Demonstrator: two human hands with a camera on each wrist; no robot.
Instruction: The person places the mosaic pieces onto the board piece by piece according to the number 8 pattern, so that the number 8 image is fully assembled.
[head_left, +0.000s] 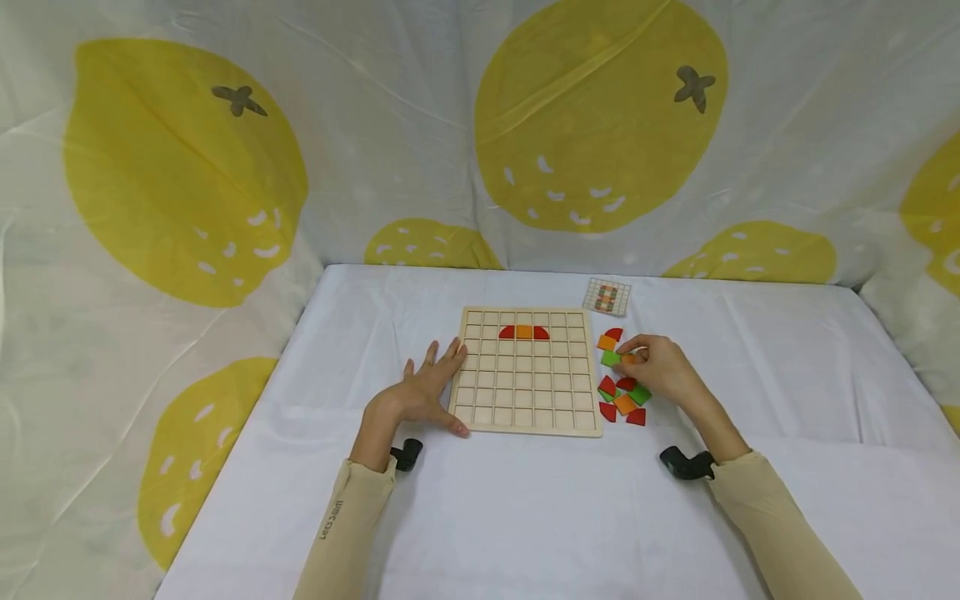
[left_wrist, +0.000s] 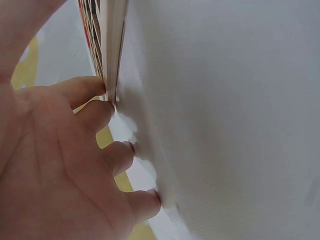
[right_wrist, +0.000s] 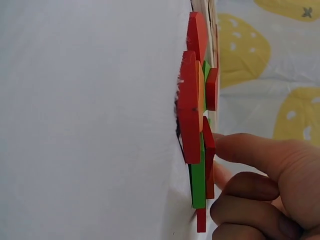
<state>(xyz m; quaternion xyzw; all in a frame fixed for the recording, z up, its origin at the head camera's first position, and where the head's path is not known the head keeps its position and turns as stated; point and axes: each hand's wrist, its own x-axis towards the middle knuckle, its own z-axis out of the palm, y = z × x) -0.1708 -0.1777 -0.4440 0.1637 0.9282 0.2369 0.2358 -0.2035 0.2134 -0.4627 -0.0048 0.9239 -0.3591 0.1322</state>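
Note:
A wooden grid board [head_left: 525, 371] lies flat on the white table. In its second row from the top, an orange square [head_left: 524, 332] sits between two red quarter-round pieces. My left hand [head_left: 420, 392] is spread at the board's left edge, its thumb by the near corner and fingertips touching the side. To the right of the board my right hand [head_left: 660, 367] pinches an orange piece [head_left: 628, 359] between thumb and forefinger. Beside it lie a green square [head_left: 611, 358], another orange square [head_left: 607, 342] and a red quarter-round [head_left: 614, 333]. The right wrist view hides the pinched piece.
Closer to me, right of the board, is a loose pile of red, green and orange pieces [head_left: 625, 405], some overlapping. A small pattern card [head_left: 607, 297] lies behind the board's far right corner. A lemon-print cloth [head_left: 420, 150] hangs behind the table.

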